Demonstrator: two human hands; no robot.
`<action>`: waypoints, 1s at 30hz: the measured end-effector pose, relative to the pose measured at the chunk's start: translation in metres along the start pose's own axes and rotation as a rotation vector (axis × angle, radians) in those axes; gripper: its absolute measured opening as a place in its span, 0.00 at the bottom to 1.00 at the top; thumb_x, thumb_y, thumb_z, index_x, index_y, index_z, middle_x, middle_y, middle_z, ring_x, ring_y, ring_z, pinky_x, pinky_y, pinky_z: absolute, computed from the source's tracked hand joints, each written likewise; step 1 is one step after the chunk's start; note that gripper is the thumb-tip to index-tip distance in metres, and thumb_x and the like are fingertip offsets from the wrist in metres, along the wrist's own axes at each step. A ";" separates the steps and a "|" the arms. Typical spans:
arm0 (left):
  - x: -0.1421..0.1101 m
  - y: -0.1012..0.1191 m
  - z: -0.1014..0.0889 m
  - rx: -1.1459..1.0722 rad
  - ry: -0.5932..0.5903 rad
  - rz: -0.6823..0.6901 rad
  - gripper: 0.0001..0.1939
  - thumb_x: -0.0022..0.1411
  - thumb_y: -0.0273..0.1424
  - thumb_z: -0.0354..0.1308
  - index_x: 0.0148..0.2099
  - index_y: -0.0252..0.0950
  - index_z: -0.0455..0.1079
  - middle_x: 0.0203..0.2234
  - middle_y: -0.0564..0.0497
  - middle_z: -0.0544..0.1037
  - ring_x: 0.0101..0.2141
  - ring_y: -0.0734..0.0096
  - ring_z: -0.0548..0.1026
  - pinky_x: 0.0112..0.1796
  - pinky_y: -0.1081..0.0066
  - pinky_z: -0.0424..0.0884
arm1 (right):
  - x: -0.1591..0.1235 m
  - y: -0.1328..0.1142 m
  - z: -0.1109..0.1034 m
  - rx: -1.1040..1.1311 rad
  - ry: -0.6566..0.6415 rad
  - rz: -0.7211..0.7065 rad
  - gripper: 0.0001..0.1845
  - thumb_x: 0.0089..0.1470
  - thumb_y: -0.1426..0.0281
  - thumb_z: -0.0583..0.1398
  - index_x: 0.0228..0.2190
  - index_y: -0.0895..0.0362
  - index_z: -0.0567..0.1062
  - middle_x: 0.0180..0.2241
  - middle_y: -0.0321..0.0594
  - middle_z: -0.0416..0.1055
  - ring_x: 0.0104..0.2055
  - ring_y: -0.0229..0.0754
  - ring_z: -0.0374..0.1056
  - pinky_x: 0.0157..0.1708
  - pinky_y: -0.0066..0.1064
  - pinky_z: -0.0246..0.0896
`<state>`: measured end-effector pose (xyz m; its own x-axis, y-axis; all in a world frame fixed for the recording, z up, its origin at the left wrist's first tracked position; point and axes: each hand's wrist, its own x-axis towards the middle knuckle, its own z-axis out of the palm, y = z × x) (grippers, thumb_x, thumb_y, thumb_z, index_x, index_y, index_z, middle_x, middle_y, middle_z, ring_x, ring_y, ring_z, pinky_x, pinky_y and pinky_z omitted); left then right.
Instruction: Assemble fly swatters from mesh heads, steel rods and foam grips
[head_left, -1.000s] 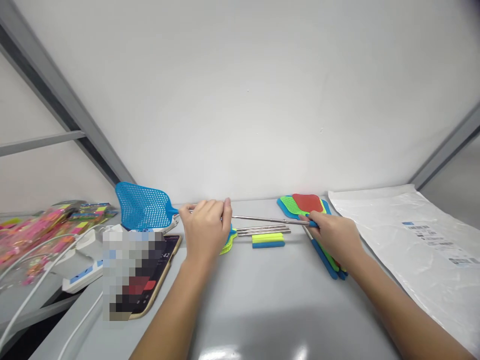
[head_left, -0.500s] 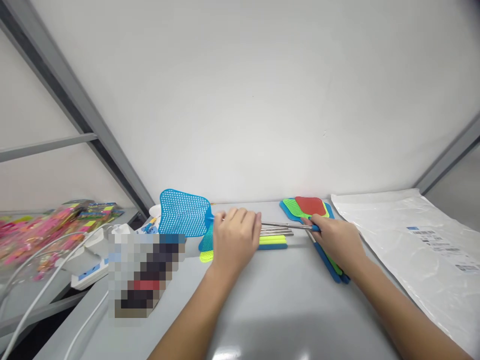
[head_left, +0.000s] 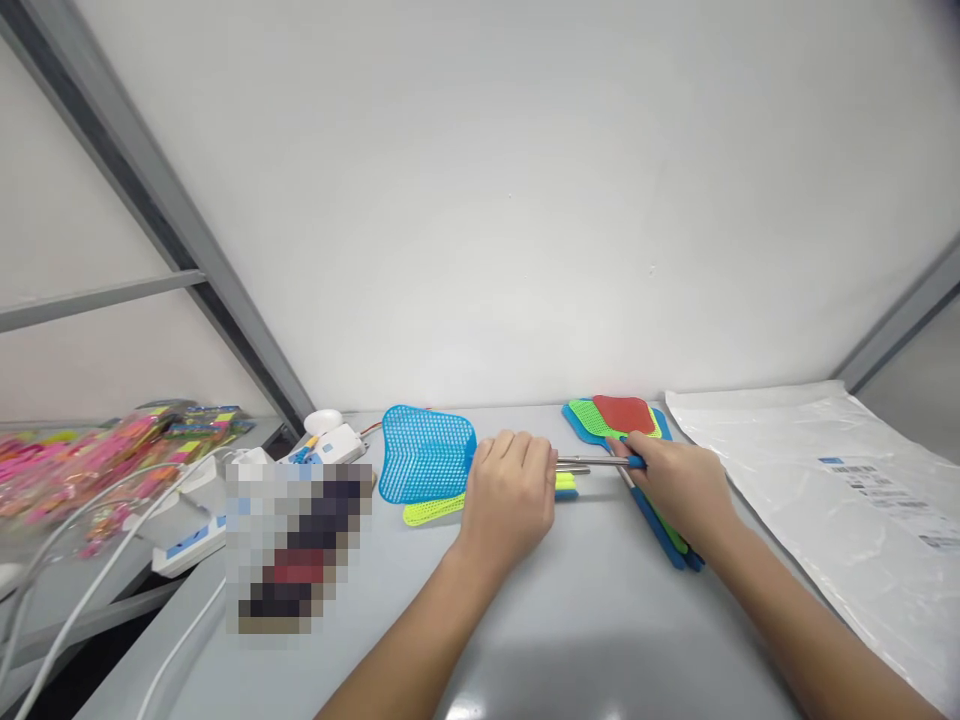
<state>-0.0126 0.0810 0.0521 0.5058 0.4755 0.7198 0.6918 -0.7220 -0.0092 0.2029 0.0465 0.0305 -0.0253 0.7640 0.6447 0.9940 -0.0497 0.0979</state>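
Observation:
A blue fly swatter (head_left: 426,453) with a telescopic metal rod (head_left: 592,461) is held across the grey table (head_left: 570,620). My left hand (head_left: 508,495) is closed round the rod just behind the mesh head. My right hand (head_left: 675,485) grips the swatter's blue handle end at the rod's other end. The rod between my hands is short. Under the blue head lies a yellow-green swatter (head_left: 431,509). A stack of blue, green and red swatters (head_left: 616,414) sits under and behind my right hand.
A white plastic bag with labels (head_left: 840,490) lies at the right. A phone, blurred (head_left: 296,545), a white power strip (head_left: 187,535) with cables and a white device (head_left: 330,440) are at the left. Pink packaged goods (head_left: 90,460) pile on the far left.
My left hand has slid right along the rod toward my right hand, bringing the blue head with it. The rod has shortened. My right hand stayed in place.

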 end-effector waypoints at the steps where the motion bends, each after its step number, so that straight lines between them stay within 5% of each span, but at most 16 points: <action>1: 0.001 -0.002 -0.005 -0.048 0.048 0.026 0.04 0.63 0.26 0.50 0.37 0.37 0.65 0.31 0.48 0.76 0.33 0.64 0.70 0.38 0.62 0.60 | 0.000 0.004 0.001 -0.004 0.007 0.012 0.25 0.63 0.57 0.49 0.18 0.56 0.63 0.13 0.31 0.59 0.15 0.32 0.46 0.22 0.30 0.29; 4: 0.004 -0.017 -0.022 -0.089 0.316 0.015 0.08 0.60 0.25 0.53 0.42 0.40 0.64 0.43 0.48 0.76 0.45 0.59 0.68 0.53 0.53 0.54 | 0.002 0.016 0.001 -0.020 0.021 0.029 0.25 0.63 0.57 0.48 0.18 0.56 0.63 0.13 0.31 0.59 0.16 0.33 0.47 0.22 0.30 0.30; 6: 0.006 -0.033 -0.032 -0.045 0.489 -0.117 0.11 0.59 0.26 0.54 0.45 0.42 0.64 0.48 0.47 0.74 0.51 0.55 0.65 0.56 0.49 0.49 | 0.004 0.022 0.000 -0.027 0.025 0.036 0.26 0.63 0.57 0.48 0.18 0.56 0.63 0.13 0.31 0.59 0.16 0.33 0.48 0.21 0.29 0.30; 8: 0.009 -0.053 -0.035 -0.065 0.535 -0.327 0.16 0.61 0.31 0.55 0.52 0.40 0.62 0.55 0.43 0.67 0.55 0.52 0.61 0.54 0.50 0.53 | 0.004 0.027 -0.001 -0.030 0.029 0.054 0.26 0.62 0.56 0.48 0.17 0.56 0.63 0.13 0.31 0.59 0.16 0.33 0.48 0.21 0.29 0.31; 10: 0.010 -0.072 -0.033 -0.226 0.437 -0.517 0.20 0.61 0.38 0.55 0.54 0.39 0.60 0.51 0.42 0.70 0.50 0.55 0.67 0.48 0.56 0.63 | 0.004 0.032 0.000 -0.024 0.017 0.068 0.26 0.62 0.55 0.49 0.17 0.56 0.63 0.13 0.30 0.59 0.16 0.33 0.46 0.21 0.28 0.31; 13: 0.010 -0.089 -0.022 -0.594 0.174 -0.748 0.18 0.61 0.48 0.53 0.40 0.37 0.69 0.28 0.50 0.76 0.31 0.64 0.74 0.33 0.67 0.68 | 0.002 0.038 0.003 -0.023 -0.031 0.067 0.24 0.61 0.55 0.50 0.18 0.55 0.63 0.13 0.30 0.59 0.16 0.33 0.46 0.21 0.28 0.30; 15: 0.009 -0.090 -0.016 -0.790 0.084 -0.820 0.21 0.59 0.51 0.54 0.33 0.36 0.69 0.23 0.53 0.74 0.25 0.68 0.72 0.28 0.70 0.68 | 0.002 0.039 0.005 -0.033 -0.052 0.069 0.24 0.61 0.55 0.50 0.18 0.55 0.63 0.13 0.30 0.59 0.16 0.33 0.46 0.21 0.29 0.30; 23: 0.009 -0.060 -0.001 -0.995 -0.021 -0.821 0.20 0.56 0.48 0.59 0.35 0.35 0.70 0.28 0.50 0.79 0.29 0.67 0.76 0.32 0.70 0.71 | 0.001 0.005 0.001 -0.070 -0.073 -0.016 0.25 0.63 0.57 0.47 0.19 0.56 0.67 0.13 0.32 0.63 0.15 0.33 0.50 0.21 0.30 0.29; 30: 0.003 -0.061 0.017 -1.032 -0.059 -0.873 0.19 0.55 0.48 0.60 0.35 0.35 0.69 0.29 0.48 0.79 0.30 0.64 0.77 0.33 0.68 0.72 | -0.003 -0.014 -0.007 -0.151 -0.083 -0.021 0.25 0.64 0.59 0.48 0.20 0.57 0.68 0.12 0.33 0.62 0.14 0.33 0.50 0.22 0.31 0.26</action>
<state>-0.0440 0.1351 0.0432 0.1430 0.9708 0.1925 0.1103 -0.2089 0.9717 0.1888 0.0406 0.0327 -0.0311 0.8160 0.5772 0.9657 -0.1246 0.2280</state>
